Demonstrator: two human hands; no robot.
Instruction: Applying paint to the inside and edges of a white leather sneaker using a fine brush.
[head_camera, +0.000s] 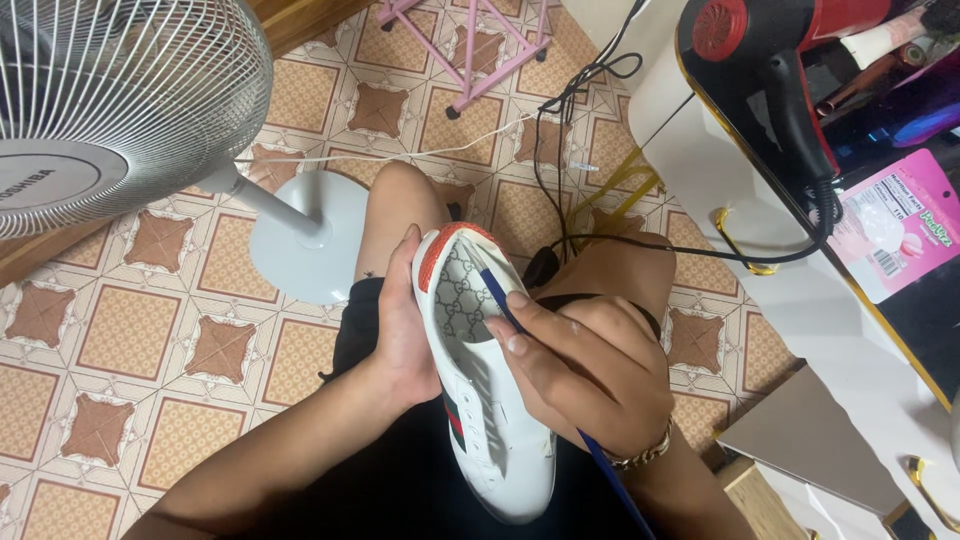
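Sneaker (490, 400) front and centre: a white shoe with a red heel tab, a patterned lining and a green-and-red stripe on its side, held over the person's lap with the heel pointing away and the toe toward the camera. The left hand (400, 320) is wrapped around the shoe's left side, fingers curled onto the heel rim, a firm hold. The right hand (580, 375) is closed on a thin blue stick (520, 330), pinched between thumb and fingers, its far end reaching into the shoe's opening near the heel; I cannot tell what kind of tool it is. A chain bracelet (645, 455) sits on that wrist.

Beneath it all, a tiled floor (130, 330) in orange and brown. A white standing fan (110, 110) fills the top left corner, its round base (310, 235) just beside the person's left knee. At the right edge, a white table (800, 300) carries a red hair dryer (780, 40), with its black cord (690, 250) looping down past the right knee, and a pink packet (905, 225).
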